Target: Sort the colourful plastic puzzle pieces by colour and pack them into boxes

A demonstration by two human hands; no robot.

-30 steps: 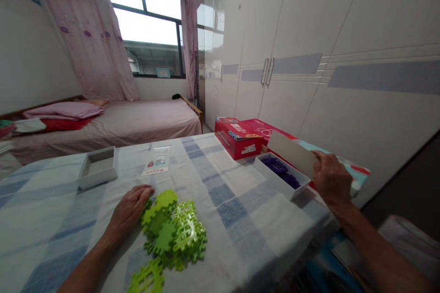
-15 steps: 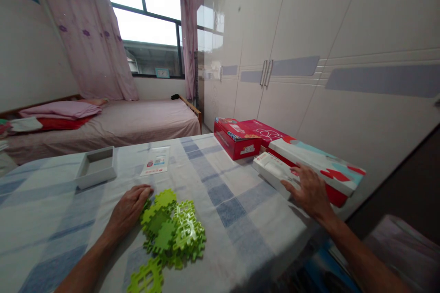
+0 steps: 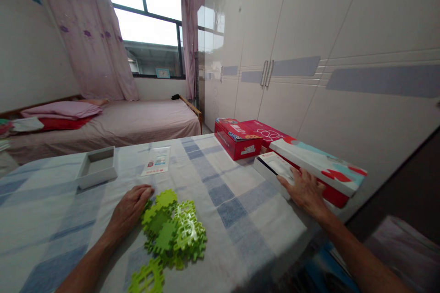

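Note:
My left hand [image 3: 129, 203] lies on the tablecloth with its fingers extended, touching the left edge of a pile of green gear-shaped plastic pieces [image 3: 172, 229]. One more green piece [image 3: 147, 278] lies nearer to me. My right hand [image 3: 305, 192] has its thumb and fingers across the printed top panel [image 3: 277, 165] of a small white box [image 3: 263, 171] at the right. A dark gap shows along the box's left side, where the panel sits away from the wall. Part of the box is hidden under the hand.
A red box [image 3: 237, 146], a flatter red box [image 3: 264, 132] and a long white, red and teal box [image 3: 316, 165] stand by the wardrobe. An open grey-white tray [image 3: 112, 169] and a printed leaflet [image 3: 156, 160] lie at the back left.
My right hand has shifted the white box's top panel to the right, and a dark gap has opened along the box's left side. My left hand and the green pieces stay put.

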